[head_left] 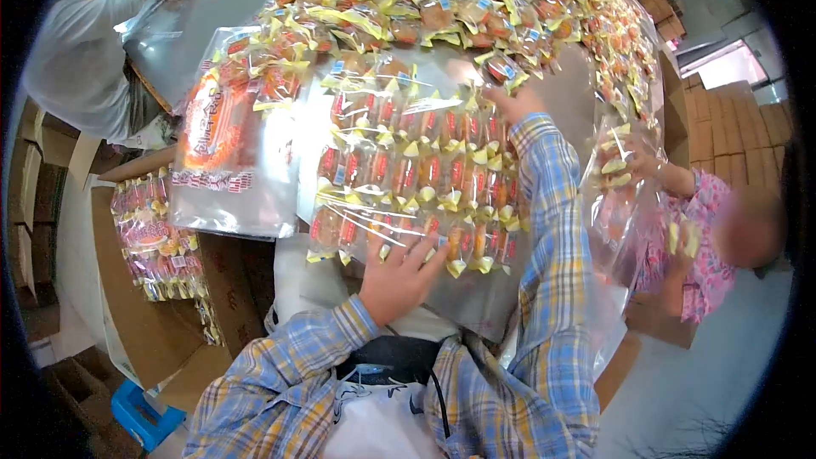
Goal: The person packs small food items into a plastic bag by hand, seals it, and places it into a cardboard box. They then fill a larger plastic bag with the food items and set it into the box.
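Nearest the camera, the person's left hand [398, 276] lies flat with fingers spread on the near edge of a block of wrapped snack cakes [416, 174] — an open grip, pressing rather than holding. The cakes lie in tidy rows on the tabletop [565, 89], each in a clear wrapper with yellow ends and a red label, several rows deep between the two hands. The plaid-sleeved right arm stretches over the block's right side, and the right hand [514, 104] rests at its far edge; whether its fingers close on a cake cannot be told from this angle.

Judging by the layout, the counting-out and lining-up of this batch looks largely done: the rows are even and the hands bracket the block at both ends. It does not yet sit inside a bag. Just left of it lies a printed clear bag [228, 140], already filled with cakes, and lower left an open cardboard box [136, 323] holds more filled bags — packed work.

Much is left. Beyond the block a large loose heap of wrapped cakes [476, 0] covers the far tabletop. To the right a co-worker in a pink sleeve [705, 229] holds a clear bag with cakes, and at far left another person in a white top [81, 55] works at the tabletop's edge.
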`<state>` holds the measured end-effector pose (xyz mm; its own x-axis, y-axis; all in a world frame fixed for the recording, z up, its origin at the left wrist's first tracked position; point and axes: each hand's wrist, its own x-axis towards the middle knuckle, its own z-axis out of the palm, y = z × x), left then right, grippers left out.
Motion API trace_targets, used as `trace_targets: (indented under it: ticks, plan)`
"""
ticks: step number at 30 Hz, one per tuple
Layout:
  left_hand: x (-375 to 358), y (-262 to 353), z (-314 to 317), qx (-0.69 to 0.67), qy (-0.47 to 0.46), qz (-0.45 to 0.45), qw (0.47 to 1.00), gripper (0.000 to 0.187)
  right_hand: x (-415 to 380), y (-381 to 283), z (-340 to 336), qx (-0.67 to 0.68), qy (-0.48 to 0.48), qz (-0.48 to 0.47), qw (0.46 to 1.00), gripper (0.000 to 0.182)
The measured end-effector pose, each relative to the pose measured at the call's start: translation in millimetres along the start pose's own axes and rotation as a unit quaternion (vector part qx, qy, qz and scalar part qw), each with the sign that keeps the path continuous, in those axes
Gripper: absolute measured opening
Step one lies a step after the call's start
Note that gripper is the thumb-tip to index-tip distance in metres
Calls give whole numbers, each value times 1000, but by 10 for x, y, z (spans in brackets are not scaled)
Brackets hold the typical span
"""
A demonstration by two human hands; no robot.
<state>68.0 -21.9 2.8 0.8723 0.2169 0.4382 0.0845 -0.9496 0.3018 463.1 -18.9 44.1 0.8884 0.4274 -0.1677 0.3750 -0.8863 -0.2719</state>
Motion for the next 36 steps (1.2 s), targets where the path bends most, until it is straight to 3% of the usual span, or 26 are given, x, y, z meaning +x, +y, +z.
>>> trace_targets:
  ticks: [4, 6, 9, 12, 13, 16, 17, 20, 24, 25, 28, 30, 36]
  plan:
    - [28, -1, -47, -7, -4, -14, 1000, 48, 61, -16, -116, 144, -74, -64, 985, 74]
    - [3, -5, -5, -19, -1, -10, 1000, 46, 200, 160, -32, 217, -64, -62, 972, 82]
    - [21, -58, 18, 39, 15, 17, 999, 48, 136, 251, -100, 357, 65, -195, 911, 82]
    - [-23, -67, 23, 44, 19, 25, 999, 48, 200, 227, -219, 301, 205, -253, 896, 81]
    - [-28, -64, 28, 34, 20, 25, 999, 47, 161, 164, -331, 213, 240, -247, 914, 81]
    - [-62, -64, 86, 33, 25, 25, 999, 47, 342, 54, -434, 301, 44, -230, 924, 88]
    - [-58, -62, 72, 29, 16, 22, 999, 47, 736, 253, -221, 225, 71, -253, 938, 86]
    - [-57, -40, 52, 24, 2, 19, 1000, 47, 547, 20, -135, 116, 124, -172, 970, 88]
    - [-78, -63, 66, 36, 9, 23, 999, 46, 544, 42, -19, -34, 110, -90, 989, 98]
    - [-79, -54, 60, 36, 9, 22, 999, 46, 506, 60, 67, -112, 184, -63, 975, 99]
    - [-51, -53, 68, 54, 25, 24, 998, 43, 660, 176, -91, -111, 76, -170, 976, 101]
    - [-40, -39, 90, 29, 19, 15, 999, 45, 650, 162, 41, 38, 7, -169, 985, 104]
    - [11, 93, -79, -14, -13, -33, 999, 51, 449, 49, -28, 22, 69, -180, 981, 87]
